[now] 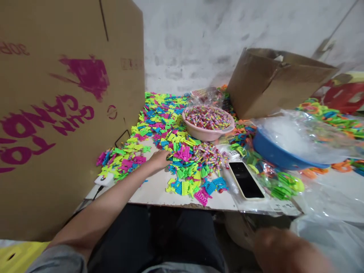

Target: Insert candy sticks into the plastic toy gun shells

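We see pale pink on the basin (199, 133), and inside it a speckle of pink, red and yellow on the small wrapped sweets (209, 116). Left of the basin and in front of it, we find the plastic pieces (183, 153) in a jumble of neon yellow, green, blue and magenta. Farther left of it, the large carton (85, 151) is brown with magenta lettering and a magenta patch. Right of the basin, we see a plain brown carton (256, 83) and a bright blue tub (275, 151); nearer us than the basin, a black-faced phone (246, 180) has a whitish edge. Behind the basin, the white wall (184, 45) is mottled grey.
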`<state>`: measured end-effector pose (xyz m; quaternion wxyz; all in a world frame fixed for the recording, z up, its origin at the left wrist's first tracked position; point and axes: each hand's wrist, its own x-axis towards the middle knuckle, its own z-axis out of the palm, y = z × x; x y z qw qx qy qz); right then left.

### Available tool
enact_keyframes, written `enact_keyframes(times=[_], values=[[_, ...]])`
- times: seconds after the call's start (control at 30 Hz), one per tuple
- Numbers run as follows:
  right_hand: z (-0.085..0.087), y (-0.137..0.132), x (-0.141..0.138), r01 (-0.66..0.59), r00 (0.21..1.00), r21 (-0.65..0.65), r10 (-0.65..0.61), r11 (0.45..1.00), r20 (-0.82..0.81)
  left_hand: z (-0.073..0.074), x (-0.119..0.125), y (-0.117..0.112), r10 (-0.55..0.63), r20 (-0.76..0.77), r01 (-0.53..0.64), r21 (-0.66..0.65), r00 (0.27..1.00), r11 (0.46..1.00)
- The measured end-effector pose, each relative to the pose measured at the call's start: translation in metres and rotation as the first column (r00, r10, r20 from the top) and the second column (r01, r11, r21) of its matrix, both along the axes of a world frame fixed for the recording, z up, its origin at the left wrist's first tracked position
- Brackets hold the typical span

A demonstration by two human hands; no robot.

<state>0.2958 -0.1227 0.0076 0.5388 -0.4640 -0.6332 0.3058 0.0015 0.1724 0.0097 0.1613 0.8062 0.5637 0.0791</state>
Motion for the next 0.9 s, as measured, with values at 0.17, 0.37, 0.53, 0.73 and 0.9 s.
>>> enact_keyframes(times=[0.17,0.37,0.53,0.73,0.9], values=[[-0.032,0.034,-0.010,0.115,0.981,-0.118,-0.132,0.986,-0.144,-0.018,0.001,0.002,0.047,0.133,-0.059,0.089,0.990,0.994],[-0.067,0.039,-0.011,0.243,0.968,-0.249,-0.250,0.938,0.006,-0.021,-0.008,0.001,0.097,0.381,-0.163,0.146,0.919,0.976],[-0.064,0.066,-0.001,0.385,0.878,-0.100,-0.331,0.918,0.346,-0.005,-0.013,-0.014,0.211,0.626,-0.356,0.114,0.751,0.927],[-0.041,0.138,0.006,0.557,0.354,0.159,-0.406,0.815,0.842,0.000,-0.019,-0.050,0.356,0.830,-0.399,-0.180,0.430,0.899],[-0.039,0.188,-0.010,0.682,0.240,0.145,-0.407,0.716,0.881,-0.006,-0.011,-0.104,0.754,0.655,0.130,-0.753,0.054,0.645]])
